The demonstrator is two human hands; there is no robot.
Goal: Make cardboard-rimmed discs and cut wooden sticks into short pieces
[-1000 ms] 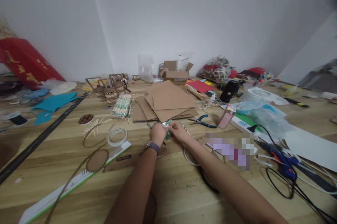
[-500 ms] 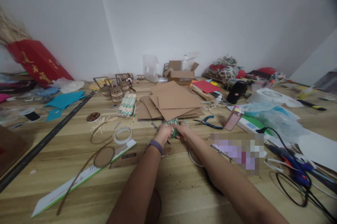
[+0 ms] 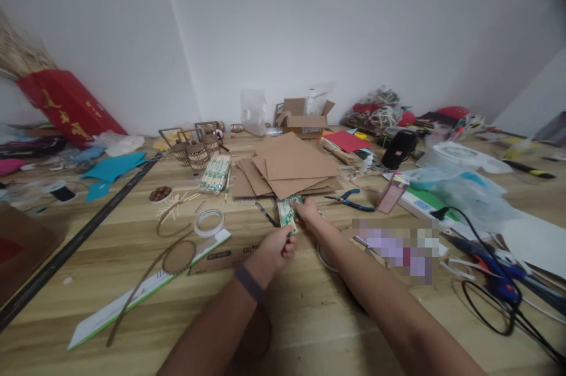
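Observation:
Green-and-white wrapped sticks (image 3: 286,215) lie at the middle of the table, at the near edge of a stack of brown cardboard sheets (image 3: 296,161). My left hand (image 3: 279,244) is closed at their near end, fingers curled inward. Around their far right side my right hand (image 3: 308,212) is closed, its fingertips partly hidden. A dark pen-like tool (image 3: 266,214) lies left of the sticks. Further left rests a packet of similar wrapped sticks (image 3: 214,174).
Blue-handled pliers (image 3: 354,202) and a pink box (image 3: 392,192) are to the right. A tape roll (image 3: 209,223), a green-edged white strip (image 3: 145,292) and small woven baskets (image 3: 197,155) are on the left. Cables and a glue gun (image 3: 502,287) lie far right.
My left hand has moved toward me, to the near end of the wrapped sticks, and more of them shows. My right hand has stayed nearly in place. The view has shifted slightly.

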